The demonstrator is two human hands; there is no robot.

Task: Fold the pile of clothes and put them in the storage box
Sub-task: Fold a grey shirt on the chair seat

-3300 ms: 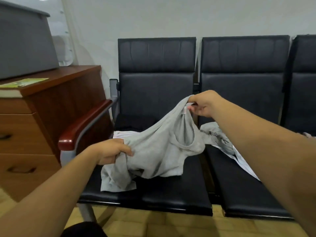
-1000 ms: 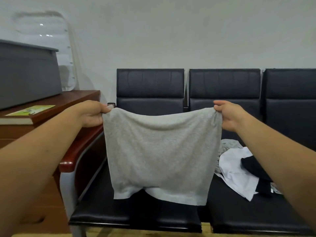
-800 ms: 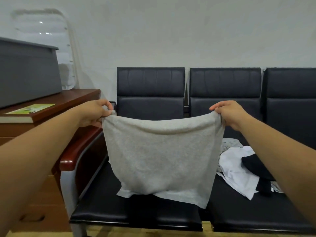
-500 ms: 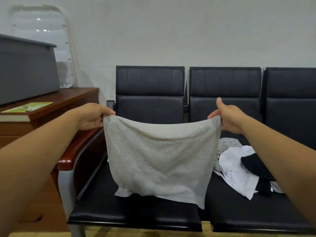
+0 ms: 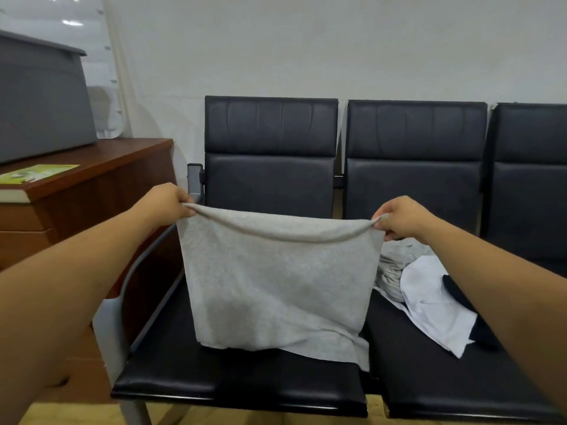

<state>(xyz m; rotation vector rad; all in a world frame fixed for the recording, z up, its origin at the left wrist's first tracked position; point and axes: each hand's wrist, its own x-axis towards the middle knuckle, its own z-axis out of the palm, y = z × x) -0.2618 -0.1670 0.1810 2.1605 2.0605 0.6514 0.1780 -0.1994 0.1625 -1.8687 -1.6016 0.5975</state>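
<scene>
Both hands are up at mid-frame with the grey garment (image 5: 276,280) stretched between them. The left hand (image 5: 165,204) is clenched on the top left corner, and the cloth comes out from under its curled fingers (image 5: 185,207), bunched right at the knuckles. On the other side the right hand (image 5: 402,217) pinches the top right corner. Its fingers (image 5: 382,223) are folded over a small roll of fabric, and the cloth drops away just below them.

The top edge sags in a shallow curve from one grip to the other. Below it the garment hangs as a broad panel in the centre of the frame. Its bottom hem touches down on the left seat (image 5: 239,381), and the lower right corner spills forward in a flat fold.

Just right of the hanging cloth, on the middle seat (image 5: 429,378), lies the pile of clothes (image 5: 429,305): a crumpled grey piece nearest the garment, a white one spread under the right forearm, and something dark on top.

In the upper left of the frame the grey storage box (image 5: 40,102) stands on the wooden cabinet (image 5: 92,179), well apart from both hands, with a green booklet (image 5: 36,173) lying in front of it.
</scene>
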